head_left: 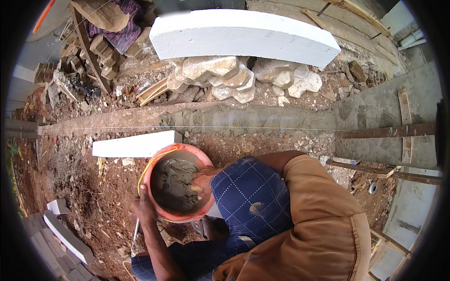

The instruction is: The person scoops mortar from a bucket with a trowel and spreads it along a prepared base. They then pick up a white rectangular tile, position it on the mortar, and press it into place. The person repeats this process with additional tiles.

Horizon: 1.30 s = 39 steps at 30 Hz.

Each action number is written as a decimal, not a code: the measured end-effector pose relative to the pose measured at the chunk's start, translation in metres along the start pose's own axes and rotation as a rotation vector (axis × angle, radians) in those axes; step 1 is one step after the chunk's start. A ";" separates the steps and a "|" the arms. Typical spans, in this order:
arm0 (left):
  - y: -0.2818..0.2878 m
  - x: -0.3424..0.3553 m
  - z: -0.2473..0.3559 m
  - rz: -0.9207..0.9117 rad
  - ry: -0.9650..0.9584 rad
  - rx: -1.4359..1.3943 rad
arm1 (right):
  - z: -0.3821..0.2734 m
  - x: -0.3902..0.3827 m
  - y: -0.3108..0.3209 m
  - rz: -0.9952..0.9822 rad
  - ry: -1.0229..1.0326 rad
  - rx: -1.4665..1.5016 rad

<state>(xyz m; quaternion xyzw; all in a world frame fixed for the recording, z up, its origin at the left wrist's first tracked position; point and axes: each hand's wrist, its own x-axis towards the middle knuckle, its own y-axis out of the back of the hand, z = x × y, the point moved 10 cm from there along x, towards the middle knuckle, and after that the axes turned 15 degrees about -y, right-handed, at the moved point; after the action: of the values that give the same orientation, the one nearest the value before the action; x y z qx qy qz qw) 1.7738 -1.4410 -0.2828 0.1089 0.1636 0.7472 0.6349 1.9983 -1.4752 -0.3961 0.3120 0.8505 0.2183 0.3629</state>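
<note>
A round orange-red bucket (206,159) stands on the soil in front of me, with wet grey mortar (176,180) inside. My left hand (144,208) is closed on its left rim, thumb over the edge beside a yellow cord (152,161). Past my raised knee in blue patterned trousers (251,201), my right hand (202,180) reaches inside the right rim. Its fingers are closed round a tan-handled tool (194,188), whose other end is hidden. Just behind the bucket lies a white kerb block (136,144).
A taut string (234,127) runs across above a strip of spread mortar (253,117). Beyond it, a long white kerb block (243,35) rests on stacked pavers (215,70). Concrete with wooden braces (389,131) stands right. Grey bricks (51,248) lie lower left.
</note>
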 end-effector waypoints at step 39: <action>-0.017 0.011 0.016 0.129 -0.013 0.036 | 0.023 -0.070 -0.010 -0.537 -0.074 0.496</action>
<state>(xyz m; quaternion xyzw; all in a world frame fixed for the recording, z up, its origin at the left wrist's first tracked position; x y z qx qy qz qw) 1.7935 -1.4266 -0.2753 0.1354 0.1655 0.7828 0.5844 2.0505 -1.5272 -0.3828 0.1638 0.9155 -0.1089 0.3509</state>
